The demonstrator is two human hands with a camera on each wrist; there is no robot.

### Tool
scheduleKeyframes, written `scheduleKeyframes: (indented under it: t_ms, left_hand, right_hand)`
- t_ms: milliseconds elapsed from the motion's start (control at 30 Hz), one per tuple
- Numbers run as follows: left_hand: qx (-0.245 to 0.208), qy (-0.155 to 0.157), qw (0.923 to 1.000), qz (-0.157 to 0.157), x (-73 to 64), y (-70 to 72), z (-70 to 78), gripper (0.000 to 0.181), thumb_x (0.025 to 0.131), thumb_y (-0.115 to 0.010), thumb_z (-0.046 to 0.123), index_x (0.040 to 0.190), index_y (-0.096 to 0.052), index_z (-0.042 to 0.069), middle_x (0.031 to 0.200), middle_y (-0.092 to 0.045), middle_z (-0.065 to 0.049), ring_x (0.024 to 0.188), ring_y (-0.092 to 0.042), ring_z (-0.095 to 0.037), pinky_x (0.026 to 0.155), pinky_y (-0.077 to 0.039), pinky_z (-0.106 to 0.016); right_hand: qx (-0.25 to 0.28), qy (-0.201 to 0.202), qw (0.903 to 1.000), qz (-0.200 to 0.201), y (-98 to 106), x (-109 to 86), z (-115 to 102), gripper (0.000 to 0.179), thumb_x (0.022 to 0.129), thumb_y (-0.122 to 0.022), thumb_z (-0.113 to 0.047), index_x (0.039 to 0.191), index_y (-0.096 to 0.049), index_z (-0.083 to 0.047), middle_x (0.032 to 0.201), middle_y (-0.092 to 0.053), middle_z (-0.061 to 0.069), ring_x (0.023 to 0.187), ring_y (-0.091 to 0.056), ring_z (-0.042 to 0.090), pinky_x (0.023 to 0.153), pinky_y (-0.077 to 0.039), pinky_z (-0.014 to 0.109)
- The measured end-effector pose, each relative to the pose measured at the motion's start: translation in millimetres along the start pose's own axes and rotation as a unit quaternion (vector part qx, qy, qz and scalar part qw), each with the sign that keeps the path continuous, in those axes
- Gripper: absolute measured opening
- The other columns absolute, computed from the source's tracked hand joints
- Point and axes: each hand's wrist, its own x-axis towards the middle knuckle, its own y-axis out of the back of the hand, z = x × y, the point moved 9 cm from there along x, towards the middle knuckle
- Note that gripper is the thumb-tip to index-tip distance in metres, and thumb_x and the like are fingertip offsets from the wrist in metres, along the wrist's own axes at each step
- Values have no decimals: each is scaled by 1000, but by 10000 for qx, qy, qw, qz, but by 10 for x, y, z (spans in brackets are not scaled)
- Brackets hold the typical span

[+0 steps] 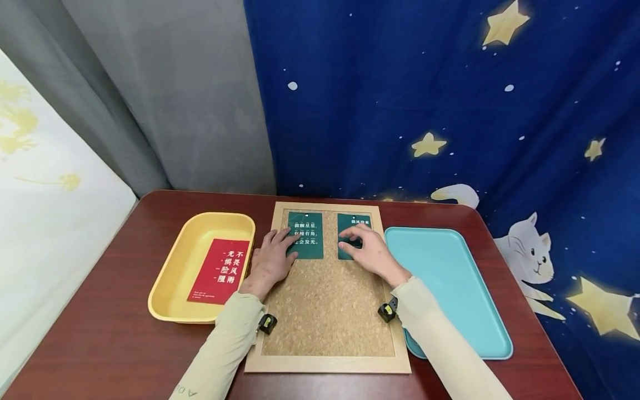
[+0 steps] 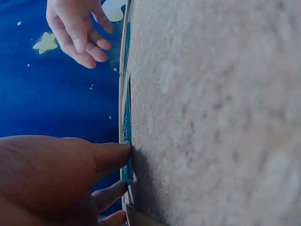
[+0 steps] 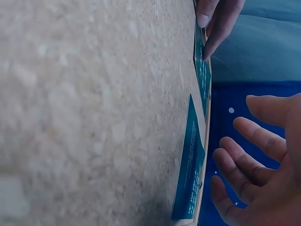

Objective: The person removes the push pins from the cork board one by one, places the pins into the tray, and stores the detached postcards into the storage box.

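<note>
A wood-framed cork board [image 1: 327, 311] lies on the table with two dark green cards printed in white side by side on its far part. My left hand [image 1: 272, 260] rests at the left card [image 1: 316, 250], fingertips touching its left side, fingers fairly straight. Over the right card [image 1: 344, 224] hovers my right hand [image 1: 370, 251], its fingers loosely bent and holding nothing. In the right wrist view, a gap separates that right hand [image 3: 256, 165] from the right card [image 3: 188, 165]. A small white dot marks each card's top; its kind is unclear.
On the left stands a yellow tray [image 1: 167, 278] with a red printed card [image 1: 212, 272] inside. A light blue tray [image 1: 450, 289] sits on the right, partly under my right sleeve. Behind the table [image 1: 115, 333] hangs a dark blue star-patterned curtain [image 1: 360, 111].
</note>
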Motion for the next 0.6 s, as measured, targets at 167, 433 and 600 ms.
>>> scheduleKeyframes:
  t_ms: [167, 433, 600]
  left_hand:
    - [-45, -46, 10000, 17, -11, -5, 3, 50, 106, -60, 30, 155, -51, 23, 171, -34, -8, 159, -22, -37, 115, -38, -70]
    - [-61, -33, 10000, -29, -36, 5, 12, 52, 106, -60, 29, 157, -49, 23, 171, -32, -7, 160, -21, -37, 115, -38, -71]
    - [-9, -68, 10000, -4, -53, 26, 30, 52, 106, -60, 30, 157, -48, 23, 171, -32, -8, 160, -22, -38, 115, -39, -71]
  right_hand:
    - [77, 19, 9999, 98, -11, 30, -24, 30, 102, -68, -26, 129, -71, -12, 126, -67, 3, 113, -63, 25, 97, -53, 50]
    - [216, 23, 9996, 202, -51, 90, -21, 30, 102, -68, -25, 129, -71, -12, 125, -69, 4, 113, -64, 25, 96, -54, 48]
    - [384, 61, 9989, 272, -66, 124, -47, 30, 101, -69, -23, 128, -72, -9, 121, -70, 7, 111, -65, 27, 95, -55, 47]
